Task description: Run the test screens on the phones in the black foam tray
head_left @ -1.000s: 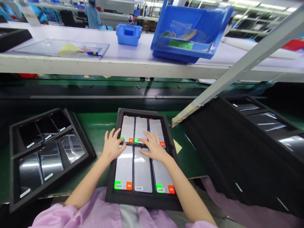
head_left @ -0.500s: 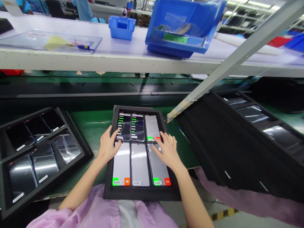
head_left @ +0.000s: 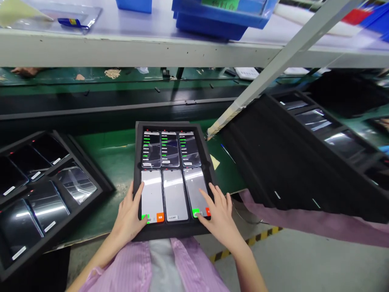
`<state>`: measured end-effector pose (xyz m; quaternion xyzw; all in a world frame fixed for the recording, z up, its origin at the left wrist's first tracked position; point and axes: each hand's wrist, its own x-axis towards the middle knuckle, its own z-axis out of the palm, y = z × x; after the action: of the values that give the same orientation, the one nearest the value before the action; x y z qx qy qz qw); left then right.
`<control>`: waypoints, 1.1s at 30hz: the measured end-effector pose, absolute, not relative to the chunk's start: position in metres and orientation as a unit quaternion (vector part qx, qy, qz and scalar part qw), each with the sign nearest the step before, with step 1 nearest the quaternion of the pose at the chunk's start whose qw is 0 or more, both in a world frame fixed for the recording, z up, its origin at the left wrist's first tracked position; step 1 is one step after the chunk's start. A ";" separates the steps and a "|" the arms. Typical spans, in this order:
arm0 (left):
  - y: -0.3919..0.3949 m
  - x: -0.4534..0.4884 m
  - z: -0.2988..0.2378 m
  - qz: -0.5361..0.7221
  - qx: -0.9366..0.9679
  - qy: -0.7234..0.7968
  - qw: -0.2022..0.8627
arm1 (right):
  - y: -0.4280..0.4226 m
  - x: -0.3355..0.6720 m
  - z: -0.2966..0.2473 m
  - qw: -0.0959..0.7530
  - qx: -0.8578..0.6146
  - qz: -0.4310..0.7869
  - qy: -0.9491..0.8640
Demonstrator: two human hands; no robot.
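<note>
A black foam tray point(head_left: 170, 232) holds several smartphones in two rows before me. Its back row, such as the back right phone point(head_left: 189, 149), shows dark screens with green and white text lines. White screens fill the front row. My left hand point(head_left: 129, 213) is open, its thumb at the green box of the front left phone point(head_left: 152, 192). Over the front right phone point(head_left: 194, 188), my right hand point(head_left: 220, 211) is open, with its thumb near that phone's green box. The front middle phone point(head_left: 175, 194) shows plain white with a barcode label.
A second phone tray point(head_left: 91, 178) lies at the left. On the right are a black cloth point(head_left: 273, 162) and another phone tray point(head_left: 331, 129). A slanted metal post point(head_left: 261, 85) rises beside my tray. Above runs a white shelf point(head_left: 121, 50) with blue bins point(head_left: 209, 24).
Both hands moved from the back row toward the front row of phones. The back right phone went from a white screen to a dark text list. The camera view tilted downward.
</note>
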<state>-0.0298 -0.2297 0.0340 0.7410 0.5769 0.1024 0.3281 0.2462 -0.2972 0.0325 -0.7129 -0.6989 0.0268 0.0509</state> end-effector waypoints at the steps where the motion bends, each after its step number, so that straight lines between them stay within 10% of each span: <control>1: -0.230 -0.029 0.034 0.102 0.746 0.577 0.317 | -0.296 0.242 0.035 0.055 -0.704 0.026 -0.707; 33: -0.216 -0.034 0.035 0.229 0.671 0.601 0.368 | -0.293 0.222 0.039 0.097 -0.688 0.064 -0.717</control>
<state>-0.0339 -0.2156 0.0351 0.6714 0.6014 0.2291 0.3675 0.2221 -0.2926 0.0392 -0.6877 -0.7167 0.0641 0.0971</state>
